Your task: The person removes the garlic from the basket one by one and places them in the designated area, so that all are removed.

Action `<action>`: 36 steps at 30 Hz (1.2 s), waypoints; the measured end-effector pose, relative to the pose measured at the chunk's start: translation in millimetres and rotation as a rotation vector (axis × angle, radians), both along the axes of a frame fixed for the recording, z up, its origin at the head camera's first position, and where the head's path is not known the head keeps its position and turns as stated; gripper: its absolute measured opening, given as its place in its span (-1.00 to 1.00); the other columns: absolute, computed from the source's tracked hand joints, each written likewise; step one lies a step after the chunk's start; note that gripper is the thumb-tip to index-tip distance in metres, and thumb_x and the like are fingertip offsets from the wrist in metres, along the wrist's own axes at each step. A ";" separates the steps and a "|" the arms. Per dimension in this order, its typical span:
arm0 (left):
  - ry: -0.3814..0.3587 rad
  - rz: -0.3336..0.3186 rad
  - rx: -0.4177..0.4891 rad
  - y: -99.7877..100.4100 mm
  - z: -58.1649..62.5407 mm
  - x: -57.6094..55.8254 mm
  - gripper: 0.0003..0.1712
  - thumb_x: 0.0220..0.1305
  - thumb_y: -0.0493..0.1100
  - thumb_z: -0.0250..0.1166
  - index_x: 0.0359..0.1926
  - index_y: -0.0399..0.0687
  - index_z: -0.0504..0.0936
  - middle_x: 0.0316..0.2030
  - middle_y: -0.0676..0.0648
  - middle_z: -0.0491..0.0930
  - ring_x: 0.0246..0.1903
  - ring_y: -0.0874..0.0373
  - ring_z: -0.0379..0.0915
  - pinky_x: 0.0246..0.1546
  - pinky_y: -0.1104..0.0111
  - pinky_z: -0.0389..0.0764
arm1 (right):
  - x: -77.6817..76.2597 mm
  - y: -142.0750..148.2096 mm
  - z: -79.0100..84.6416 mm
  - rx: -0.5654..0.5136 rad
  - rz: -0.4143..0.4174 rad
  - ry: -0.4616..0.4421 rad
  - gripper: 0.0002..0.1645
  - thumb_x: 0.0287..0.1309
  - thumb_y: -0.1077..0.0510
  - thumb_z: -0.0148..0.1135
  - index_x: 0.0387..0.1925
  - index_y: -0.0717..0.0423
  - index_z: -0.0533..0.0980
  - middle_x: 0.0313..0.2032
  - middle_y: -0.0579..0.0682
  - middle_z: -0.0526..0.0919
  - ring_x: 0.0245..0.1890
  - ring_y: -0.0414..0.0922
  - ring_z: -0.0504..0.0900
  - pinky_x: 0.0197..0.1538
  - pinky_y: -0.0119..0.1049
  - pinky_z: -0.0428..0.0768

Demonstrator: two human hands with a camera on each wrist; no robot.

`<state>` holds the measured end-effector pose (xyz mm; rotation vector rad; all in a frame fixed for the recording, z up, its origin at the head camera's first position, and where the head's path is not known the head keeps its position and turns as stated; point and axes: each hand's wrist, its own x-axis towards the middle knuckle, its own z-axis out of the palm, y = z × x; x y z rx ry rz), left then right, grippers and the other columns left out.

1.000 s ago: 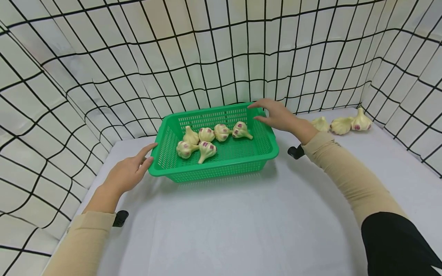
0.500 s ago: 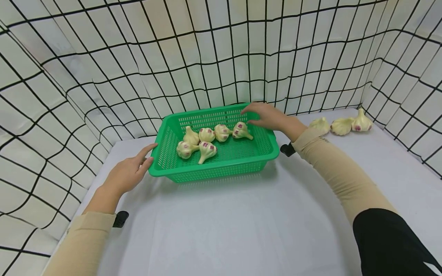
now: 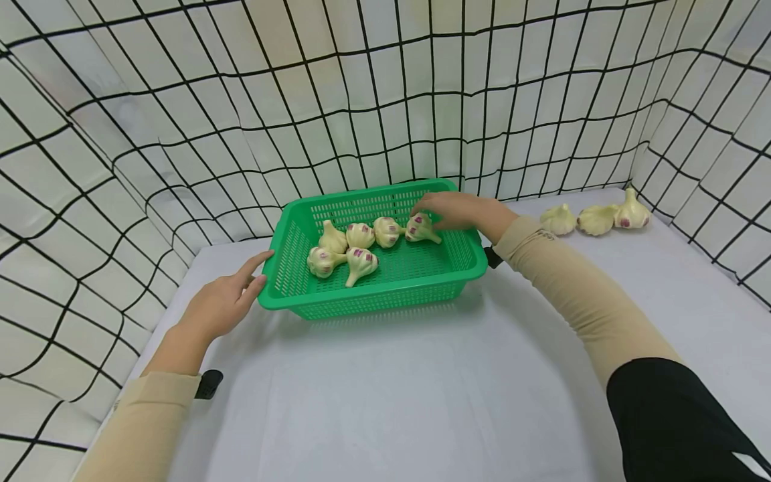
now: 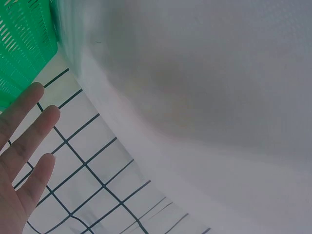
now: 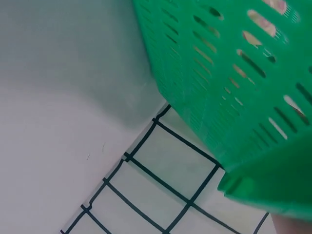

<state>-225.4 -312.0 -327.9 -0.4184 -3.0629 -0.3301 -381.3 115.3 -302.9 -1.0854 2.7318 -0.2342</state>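
Note:
A green plastic basket (image 3: 385,288) stands on the white table and holds several garlic bulbs (image 3: 361,260) with purple streaks. At its left end, my left hand (image 3: 219,304) touches the rim with extended, spread fingers; the left wrist view shows those fingers (image 4: 36,129) beside the basket wall. Reaching over the right end, my right hand (image 3: 454,209) has its fingers bent over the rightmost garlic bulb (image 3: 419,229), close around its top. Whether they press on it is not clear. In the right wrist view the basket wall (image 5: 204,83) hides most of that hand.
More garlic bulbs (image 3: 596,219) lie in a row on the table (image 3: 391,395) at the back right. A white backdrop with a black grid net (image 3: 409,94) encloses the back and sides, close behind the basket.
My right hand has moved left and down from the basket's right rim to the rightmost garlic bulb. My left hand, the basket and the bulbs have stayed in place.

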 end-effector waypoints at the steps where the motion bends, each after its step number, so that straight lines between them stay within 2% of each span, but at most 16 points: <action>1: 0.000 0.000 0.001 -0.3 0.1 0.5 -0.32 0.65 0.23 -0.24 0.61 0.09 0.05 -0.21 -0.30 0.68 -0.44 -0.01 0.54 -0.50 0.14 0.49 | -0.2 -2.1 -0.6 0.014 0.005 -0.004 -0.41 0.42 0.25 0.25 0.43 0.06 0.41 0.49 0.15 0.27 0.50 0.14 0.19 0.42 0.11 0.26; 7: 0.012 -0.005 0.009 -0.7 -1.0 2.5 -0.33 0.66 0.22 -0.23 0.61 0.10 0.06 -0.14 -0.34 0.68 -0.40 -0.03 0.57 -0.45 0.08 0.52 | 1.1 -11.5 -4.9 0.099 0.005 0.001 -0.39 0.43 0.25 0.23 0.45 0.04 0.38 0.51 0.18 0.21 0.48 0.17 0.22 0.39 0.13 0.31; 14: 0.019 -0.007 0.009 -2.1 -3.1 1.5 -0.33 0.66 0.21 -0.23 0.61 0.09 0.06 -0.22 -0.30 0.68 -0.43 -0.02 0.56 -0.47 0.09 0.51 | 1.7 -14.8 -7.6 0.167 0.052 0.045 -0.41 0.44 0.31 0.18 0.44 0.00 0.40 0.48 0.17 0.25 0.43 0.16 0.30 0.30 0.08 0.43; 20: 0.018 -0.012 0.012 -1.8 -1.5 1.3 -0.33 0.66 0.21 -0.23 0.61 0.09 0.06 -0.19 -0.31 0.68 -0.42 -0.03 0.56 -0.47 0.10 0.51 | 1.7 -15.0 -5.7 0.183 0.043 0.043 -0.36 0.44 0.38 0.03 0.45 -0.06 0.41 0.33 0.17 0.34 0.19 0.11 0.48 0.16 0.01 0.51; 26: 0.019 -0.010 0.007 -1.8 -0.9 1.8 -0.33 0.66 0.21 -0.24 0.61 0.10 0.05 -0.15 -0.34 0.68 -0.37 -0.07 0.59 -0.43 0.05 0.54 | 1.7 -15.7 -6.4 0.183 0.029 0.016 -0.39 0.41 0.25 0.20 0.43 -0.09 0.44 0.32 0.17 0.33 0.08 0.08 0.50 0.17 0.01 0.49; 30: 0.023 -0.008 0.005 -2.1 -0.6 2.3 -0.33 0.66 0.22 -0.24 0.61 0.11 0.06 -0.15 -0.34 0.68 -0.35 -0.09 0.60 -0.41 0.03 0.55 | 1.7 -16.8 -7.3 0.186 0.034 0.017 -0.35 0.34 0.28 0.27 0.42 -0.08 0.45 0.29 0.18 0.33 -0.01 0.06 0.49 0.10 -0.03 0.51; 36: 0.026 -0.009 0.002 -2.2 -1.0 2.5 -0.33 0.66 0.22 -0.24 0.61 0.10 0.06 -0.13 -0.35 0.68 -0.32 -0.13 0.62 -0.37 -0.02 0.56 | 4.5 -18.7 -7.0 0.224 0.045 0.005 -0.17 0.17 0.18 0.51 0.45 -0.15 0.42 0.24 0.14 0.35 -0.05 0.02 0.50 0.04 -0.06 0.53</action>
